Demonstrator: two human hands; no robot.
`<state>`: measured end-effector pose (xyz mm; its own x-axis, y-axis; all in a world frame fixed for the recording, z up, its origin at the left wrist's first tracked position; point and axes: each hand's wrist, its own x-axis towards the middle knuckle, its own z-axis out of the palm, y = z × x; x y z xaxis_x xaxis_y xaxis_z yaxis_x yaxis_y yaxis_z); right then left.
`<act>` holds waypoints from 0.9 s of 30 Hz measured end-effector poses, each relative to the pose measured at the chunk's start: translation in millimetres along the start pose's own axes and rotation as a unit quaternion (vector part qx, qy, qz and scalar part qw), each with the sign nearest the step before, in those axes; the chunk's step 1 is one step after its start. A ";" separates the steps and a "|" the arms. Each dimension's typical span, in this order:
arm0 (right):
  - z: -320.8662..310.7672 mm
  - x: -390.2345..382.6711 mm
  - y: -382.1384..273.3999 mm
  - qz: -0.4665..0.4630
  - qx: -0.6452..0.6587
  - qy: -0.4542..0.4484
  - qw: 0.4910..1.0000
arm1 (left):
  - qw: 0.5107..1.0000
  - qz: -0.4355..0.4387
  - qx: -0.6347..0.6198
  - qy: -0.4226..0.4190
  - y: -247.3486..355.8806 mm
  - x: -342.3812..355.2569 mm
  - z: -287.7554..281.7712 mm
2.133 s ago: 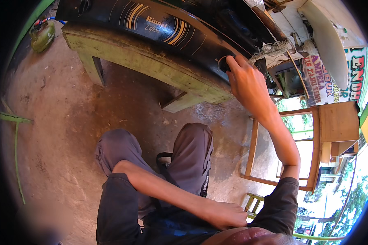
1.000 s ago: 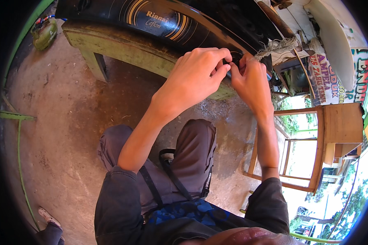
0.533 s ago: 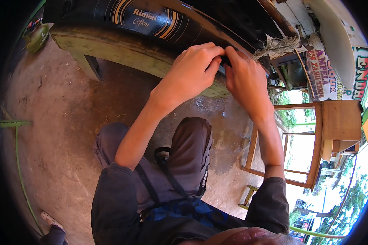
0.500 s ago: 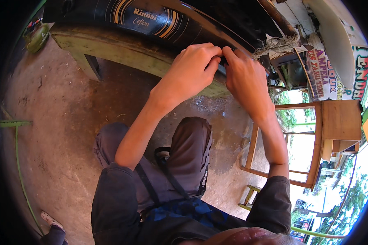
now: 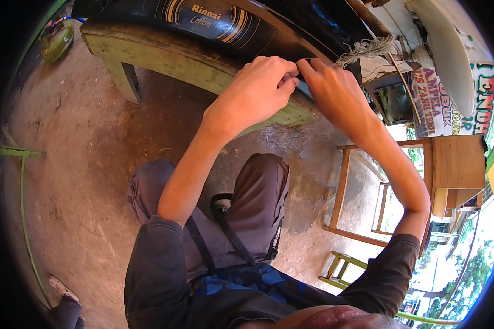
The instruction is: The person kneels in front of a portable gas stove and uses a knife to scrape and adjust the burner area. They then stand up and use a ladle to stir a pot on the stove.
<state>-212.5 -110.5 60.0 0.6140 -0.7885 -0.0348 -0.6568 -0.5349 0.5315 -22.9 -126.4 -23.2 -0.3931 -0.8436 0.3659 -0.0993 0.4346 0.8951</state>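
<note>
Swinging outward since half a second ago, the right forearm [image 5: 399,164] is now bending wide at the elbow, while both hands are staying at the same stretch of stove. Concrete floor [image 5: 88,142] is spreading below, and a green wooden worktop [image 5: 162,57] is standing across the upper part of the view. Upon it a black stove [image 5: 214,22] is sitting, its front panel facing the person. Off to the left, a green gas cylinder [image 5: 57,44] is resting on the floor. Pale frayed string [image 5: 370,48] is hanging just beyond the hands. At the panel's right part, the left hand [image 5: 260,90] and the right hand [image 5: 332,90] are meeting, fingers curling inward, tips nearly touching. Whether either is grasping anything I cannot tell, since the fingers are hiding the spot. As for progress, the stove is already sitting in place; the handling at its front is seemingly still underway, and how much is remaining there I cannot tell.
</note>
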 end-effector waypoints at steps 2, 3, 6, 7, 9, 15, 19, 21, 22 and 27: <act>2.1 -0.2 -0.8 0.005 0.002 0.008 1.000 | 1.000 0.006 -0.004 0.004 -1.9 0.5 1.1; 2.5 -0.7 -1.3 0.008 0.002 0.005 1.000 | 1.000 0.014 -0.008 0.006 -3.6 0.8 3.1; 3.4 -1.8 -1.6 0.011 0.003 0.003 1.000 | 1.000 0.019 -0.002 0.005 -1.8 -0.5 3.5; 4.0 -2.0 -1.1 0.010 0.003 0.004 1.000 | 1.000 0.018 0.003 0.003 -0.9 -0.9 3.3; 3.9 -1.9 -1.2 0.014 0.010 0.003 1.000 | 1.000 0.023 0.001 0.005 -3.7 -0.6 4.7; 7.5 -2.9 -8.8 0.138 0.126 0.036 0.982 | 1.000 0.020 -0.005 0.024 -5.2 0.9 4.0; 8.6 2.2 -19.7 0.279 0.251 0.087 0.923 | 0.999 0.020 -0.017 0.047 -4.4 1.4 -3.1; 11.5 2.3 -26.1 0.338 0.309 0.112 0.882 | 0.999 0.024 -0.010 0.041 -5.9 2.9 -5.5; 15.4 1.0 -29.2 0.375 0.340 0.116 0.854 | 0.999 0.026 -0.008 0.037 -7.0 4.8 -5.3; 7.6 0.3 -35.5 0.389 0.333 0.134 0.849 | 0.998 0.043 -0.028 0.034 -6.7 11.1 -1.6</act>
<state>-192.4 -94.0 34.7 -0.0987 -0.9320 0.3487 -0.9562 -0.0082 -0.2925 -25.2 -139.2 -24.7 -0.3345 -0.8243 0.4568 -0.0162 0.4897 0.8717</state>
